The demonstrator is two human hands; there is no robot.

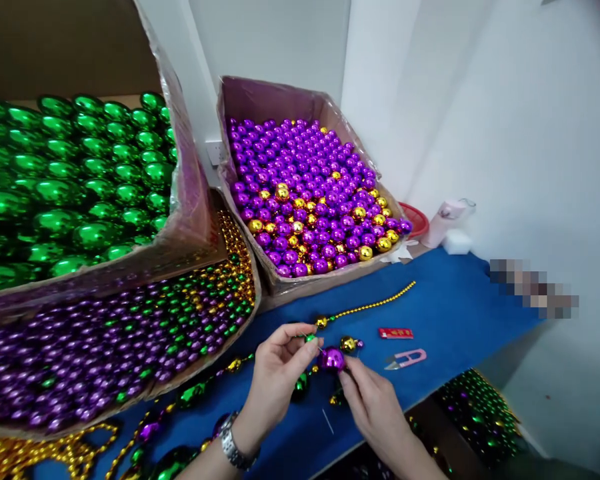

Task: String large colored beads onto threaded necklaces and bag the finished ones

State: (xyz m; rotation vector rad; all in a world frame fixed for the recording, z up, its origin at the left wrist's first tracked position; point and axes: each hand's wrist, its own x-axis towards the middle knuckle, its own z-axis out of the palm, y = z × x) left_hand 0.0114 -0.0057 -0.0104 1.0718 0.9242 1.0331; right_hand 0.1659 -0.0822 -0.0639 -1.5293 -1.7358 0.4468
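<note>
My left hand (280, 373), with a metal watch at the wrist, pinches a thin needle or thread end beside a small green bead (309, 338). My right hand (373, 403) is closed on a large purple ball bead (331, 359) held between the two hands. A gold ball bead (349, 344) and a strand of small gold beads (375, 305) trail away over the blue table cover (455, 313).
A box of purple and gold balls (305, 193) stands behind. A box of green balls (70, 180) sits on a box of mixed bead strands (105, 340) at left. Pink snips (407, 360) and a red packet (395, 333) lie right. More beads (475, 413) lie below the table edge.
</note>
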